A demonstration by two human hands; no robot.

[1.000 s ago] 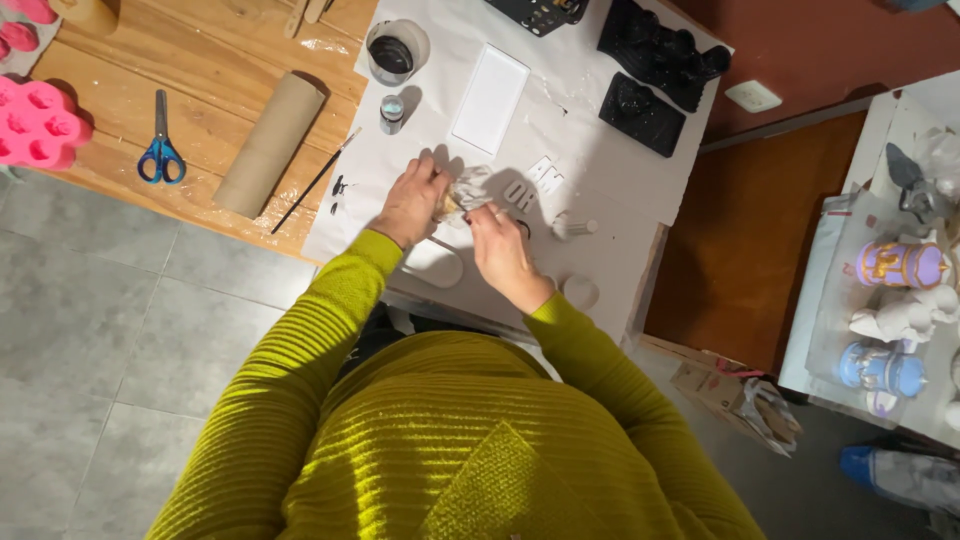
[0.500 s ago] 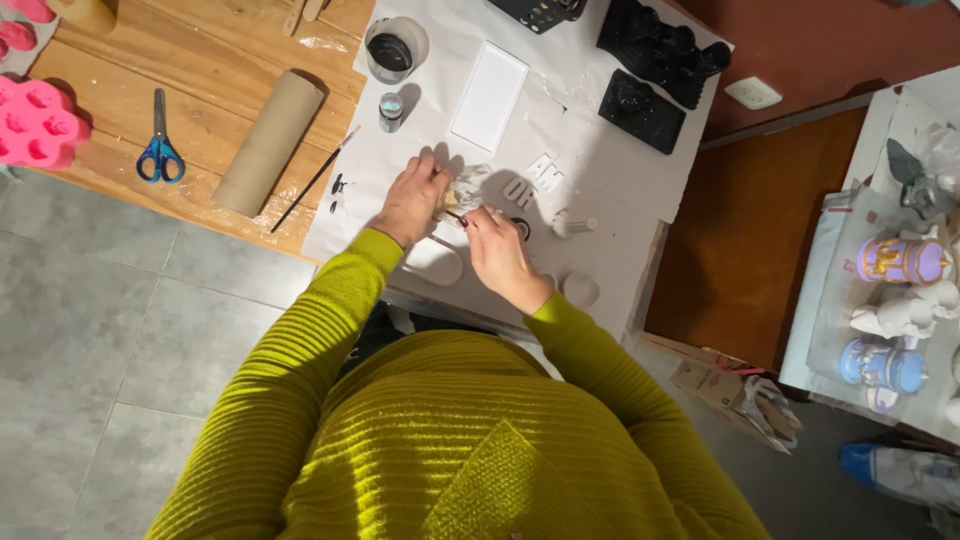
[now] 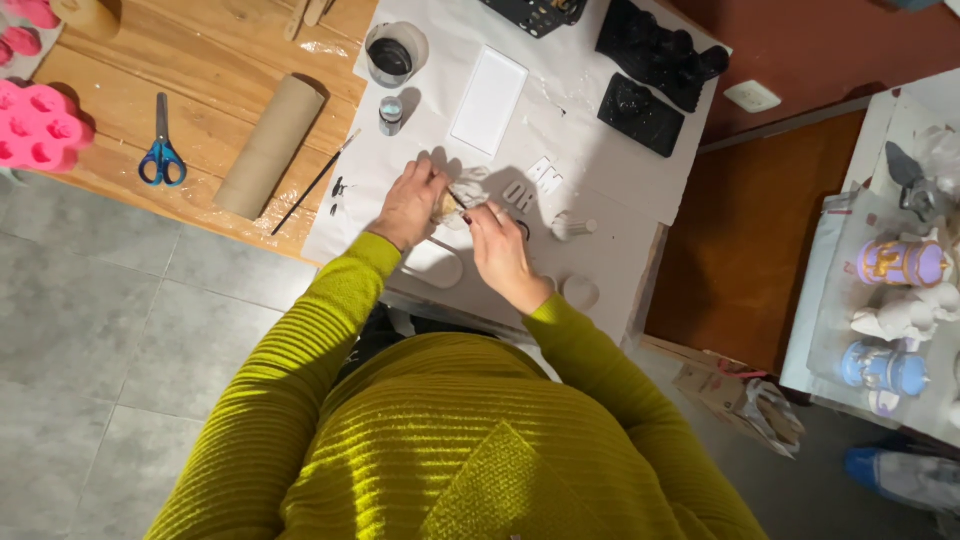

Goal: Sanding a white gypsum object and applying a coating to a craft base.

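Both hands meet over the white paper sheet (image 3: 600,225) that covers the desk (image 3: 120,75). The left hand (image 3: 408,205) is curled around a small pale piece (image 3: 447,207), fingers closed on it, and sits a little higher than half a second ago, when it lay flatter on the paper. The right hand (image 3: 497,250) pinches a thin dark brush (image 3: 462,203) whose tip touches the piece; a second ago this hand was closer to the left one, and it now lies slightly toward 5 o'clock of it. The piece itself has stayed between the two hands, near the paper's middle. At 2 o'clock of the hands lie small white cut-out shapes (image 3: 530,185), unmoved. At 12 o'clock rests a white rectangular slab (image 3: 488,100), and toward 11 o'clock a small jar (image 3: 390,113) below a round cup (image 3: 392,52). A second, long thin brush (image 3: 315,182) lies at 9 o'clock, crossing the paper's edge, beside a cardboard tube (image 3: 268,145). Farther at 9 o'clock are blue-handled scissors (image 3: 161,150) and a pink mould (image 3: 38,125). Black moulds (image 3: 655,70) sit at 1 o'clock. None of these has shifted.
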